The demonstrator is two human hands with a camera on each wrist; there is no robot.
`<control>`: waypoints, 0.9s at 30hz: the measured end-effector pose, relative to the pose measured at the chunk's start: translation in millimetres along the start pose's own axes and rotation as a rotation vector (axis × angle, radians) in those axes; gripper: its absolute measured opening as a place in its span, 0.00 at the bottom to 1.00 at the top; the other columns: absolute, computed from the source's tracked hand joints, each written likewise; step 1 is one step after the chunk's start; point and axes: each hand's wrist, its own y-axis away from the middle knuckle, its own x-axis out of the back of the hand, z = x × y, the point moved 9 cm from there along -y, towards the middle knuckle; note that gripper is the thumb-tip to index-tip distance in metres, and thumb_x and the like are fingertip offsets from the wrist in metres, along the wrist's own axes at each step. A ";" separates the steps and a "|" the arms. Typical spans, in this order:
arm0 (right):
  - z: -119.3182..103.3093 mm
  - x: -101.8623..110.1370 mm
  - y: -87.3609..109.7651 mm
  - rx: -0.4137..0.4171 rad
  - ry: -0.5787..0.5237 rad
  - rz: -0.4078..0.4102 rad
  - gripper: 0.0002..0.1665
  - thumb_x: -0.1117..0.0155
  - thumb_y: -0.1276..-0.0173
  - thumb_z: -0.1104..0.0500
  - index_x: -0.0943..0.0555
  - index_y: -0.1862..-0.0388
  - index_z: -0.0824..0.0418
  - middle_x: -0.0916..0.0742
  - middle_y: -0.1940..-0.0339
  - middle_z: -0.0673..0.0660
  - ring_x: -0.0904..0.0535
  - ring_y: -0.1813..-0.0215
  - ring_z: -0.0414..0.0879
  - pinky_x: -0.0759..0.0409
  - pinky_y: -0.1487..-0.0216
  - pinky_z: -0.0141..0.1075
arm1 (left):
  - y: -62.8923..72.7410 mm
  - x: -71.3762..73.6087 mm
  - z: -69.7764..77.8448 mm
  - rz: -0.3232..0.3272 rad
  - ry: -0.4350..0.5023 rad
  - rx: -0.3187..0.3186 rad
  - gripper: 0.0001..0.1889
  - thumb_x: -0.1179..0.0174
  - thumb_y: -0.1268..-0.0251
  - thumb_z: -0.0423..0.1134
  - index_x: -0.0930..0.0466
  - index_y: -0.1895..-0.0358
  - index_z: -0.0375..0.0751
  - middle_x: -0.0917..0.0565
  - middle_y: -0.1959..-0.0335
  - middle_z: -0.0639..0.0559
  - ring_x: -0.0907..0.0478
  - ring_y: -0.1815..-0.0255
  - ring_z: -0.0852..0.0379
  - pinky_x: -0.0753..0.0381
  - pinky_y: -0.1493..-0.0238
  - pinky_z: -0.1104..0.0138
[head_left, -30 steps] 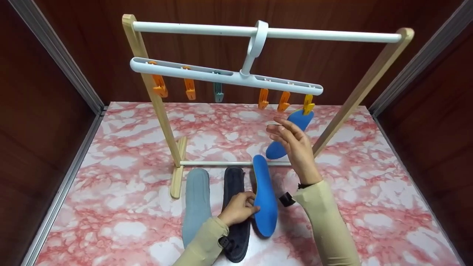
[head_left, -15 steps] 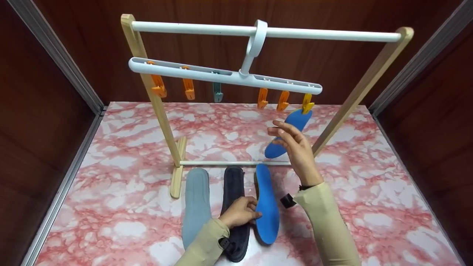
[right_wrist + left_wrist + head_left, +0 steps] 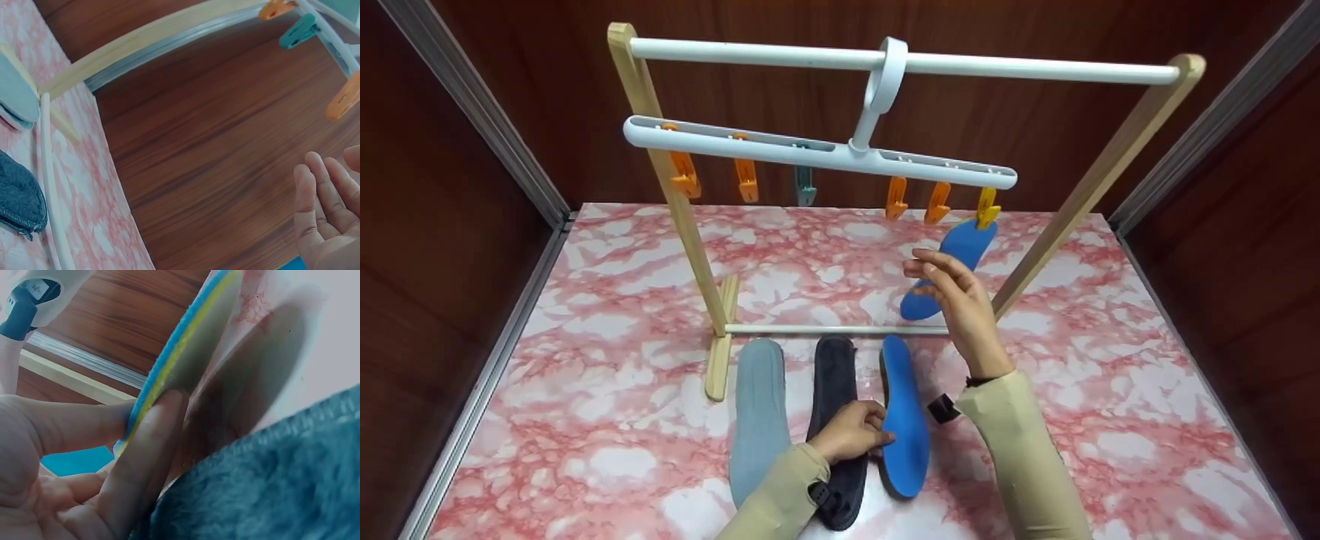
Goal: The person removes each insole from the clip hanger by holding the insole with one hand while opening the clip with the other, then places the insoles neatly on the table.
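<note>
My left hand (image 3: 849, 433) pinches the inner edge of a blue insole (image 3: 907, 454) between thumb and fingers. In the left wrist view the insole (image 3: 211, 343) shows a blue top, a yellow layer and a pale underside, with its shadow beside it. My right hand (image 3: 966, 311) is raised, fingers loosely bent and holding nothing. Behind it, a second blue insole (image 3: 969, 244) hangs from a yellow clip (image 3: 988, 210). Under my left hand lies a dark fuzzy insole (image 3: 832, 375), and left of that a grey insole (image 3: 761, 390).
A white hanger bar (image 3: 825, 156) hooks over the white rod (image 3: 1020, 69) of a wooden-sided rack. Orange clips (image 3: 896, 199) and a dark green clip (image 3: 805, 186) dangle from it, holding nothing. A low white rail (image 3: 810, 330) crosses just beyond the insoles on the pink marbled surface (image 3: 607, 420).
My left hand has moved slightly right, and the blue insole in it has come down and nearer to me. My right hand has sunk a little, its fingers still loose.
</note>
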 end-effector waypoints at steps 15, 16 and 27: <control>-0.4 1.3 -0.3 0.018 -0.022 0.005 0.20 0.46 0.27 0.58 0.25 0.42 0.69 0.14 0.52 0.56 0.21 0.45 0.50 0.23 0.49 0.38 | 5.0 1.6 17.7 0.137 -0.275 -0.146 0.19 0.33 0.50 0.25 0.30 0.55 0.32 0.23 0.77 0.48 0.24 0.79 0.58 0.24 0.73 0.71; -0.3 1.4 -0.2 0.018 -0.023 0.006 0.20 0.46 0.27 0.58 0.24 0.42 0.69 0.14 0.52 0.56 0.21 0.45 0.50 0.23 0.49 0.38 | 5.6 1.1 18.8 0.140 -0.293 -0.151 0.20 0.33 0.51 0.24 0.30 0.55 0.32 0.23 0.78 0.48 0.25 0.79 0.58 0.25 0.73 0.71; 1.0 2.4 0.8 0.006 -0.019 0.012 0.20 0.46 0.26 0.58 0.25 0.42 0.69 0.14 0.52 0.56 0.21 0.45 0.50 0.25 0.46 0.43 | 5.1 -7.0 22.3 0.150 -0.467 -0.179 0.23 0.34 0.52 0.26 0.31 0.52 0.29 0.19 0.75 0.42 0.20 0.73 0.52 0.22 0.70 0.66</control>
